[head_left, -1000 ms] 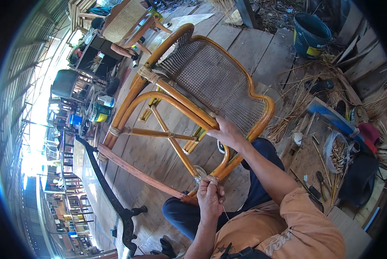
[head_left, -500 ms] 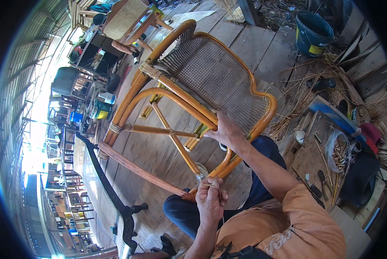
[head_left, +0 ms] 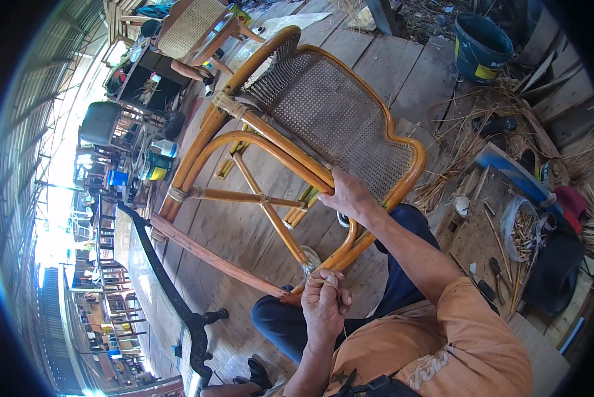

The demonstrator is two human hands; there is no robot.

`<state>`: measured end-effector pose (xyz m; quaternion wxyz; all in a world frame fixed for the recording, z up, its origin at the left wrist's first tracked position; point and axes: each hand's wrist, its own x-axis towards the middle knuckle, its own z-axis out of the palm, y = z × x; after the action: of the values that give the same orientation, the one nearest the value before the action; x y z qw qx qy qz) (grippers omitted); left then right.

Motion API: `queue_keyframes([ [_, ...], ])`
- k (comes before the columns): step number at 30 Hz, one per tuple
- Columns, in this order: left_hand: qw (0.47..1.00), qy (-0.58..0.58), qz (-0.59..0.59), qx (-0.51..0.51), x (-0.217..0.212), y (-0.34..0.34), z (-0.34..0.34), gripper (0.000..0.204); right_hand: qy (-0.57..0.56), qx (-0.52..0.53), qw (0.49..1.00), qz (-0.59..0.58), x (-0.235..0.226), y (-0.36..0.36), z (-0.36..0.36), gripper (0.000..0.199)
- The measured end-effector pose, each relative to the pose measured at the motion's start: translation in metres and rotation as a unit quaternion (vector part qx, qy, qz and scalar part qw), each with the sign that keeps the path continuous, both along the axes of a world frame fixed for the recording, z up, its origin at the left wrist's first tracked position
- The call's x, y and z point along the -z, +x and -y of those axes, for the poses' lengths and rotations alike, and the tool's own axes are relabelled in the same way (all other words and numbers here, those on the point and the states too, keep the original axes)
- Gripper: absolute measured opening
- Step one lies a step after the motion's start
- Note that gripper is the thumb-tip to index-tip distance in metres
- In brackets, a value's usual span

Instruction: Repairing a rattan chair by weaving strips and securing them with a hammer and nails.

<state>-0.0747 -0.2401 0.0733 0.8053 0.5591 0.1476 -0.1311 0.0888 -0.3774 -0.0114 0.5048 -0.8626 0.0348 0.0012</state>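
Note:
A rattan chair (head_left: 290, 162) lies tipped over before me, with bent, varnished poles and a woven cane panel (head_left: 330, 109). My right hand (head_left: 351, 196) grips the end of a pole at the panel's lower edge, thumb on the near side. Lower down, my left hand (head_left: 323, 306) is closed in a pinch on a thin cane strip (head_left: 318, 280), beside the chair's near corner. A thin strand hangs below that fist. Close to the left hand, a pale binding (head_left: 308, 266) wraps the joint where a cross brace meets the frame.
A reddish curved wooden bar (head_left: 217, 255) runs left of the chair, beside a dark-framed piece of furniture (head_left: 171, 291). At right, a low board holds pliers (head_left: 500, 281) and a plastic bag of small pegs (head_left: 521, 231). A dark bucket (head_left: 482, 49) stands farther back. Another person's foot (head_left: 207, 86) shows far left.
The chair's upper end has shifted very slightly upward. My right hand has edged slightly, still on the pole. My left hand keeps its pinch in nearly the same place.

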Motion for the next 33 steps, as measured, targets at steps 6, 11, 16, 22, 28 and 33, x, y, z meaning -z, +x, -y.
queue_keyframes([
  [6,0.997,-0.009,0.027,-0.074,-0.002,0.022,-0.011,0.004,-0.057,0.086,0.962,0.251,0.006,-0.041,-0.007,0.040],
  [11,0.972,-0.041,0.061,-0.224,0.004,0.050,-0.006,0.006,0.355,-0.022,0.933,0.050,-0.020,-0.136,-0.048,0.028],
  [16,0.976,-0.061,0.055,-0.202,0.021,0.048,0.003,0.008,0.436,0.002,0.900,-0.015,-0.022,-0.150,-0.057,0.021],
  [22,0.981,-0.064,0.111,-0.148,0.028,0.045,-0.035,0.006,0.194,-0.025,0.978,0.067,-0.002,-0.163,-0.036,0.022],
  [28,0.988,0.048,0.099,-0.110,0.025,0.054,-0.082,0.013,0.174,0.006,0.974,-0.144,0.001,-0.166,0.018,0.023],
  [33,0.980,0.189,0.050,-0.042,0.068,0.047,-0.061,0.017,0.162,-0.002,0.961,-0.226,0.009,-0.172,0.003,0.024],
])
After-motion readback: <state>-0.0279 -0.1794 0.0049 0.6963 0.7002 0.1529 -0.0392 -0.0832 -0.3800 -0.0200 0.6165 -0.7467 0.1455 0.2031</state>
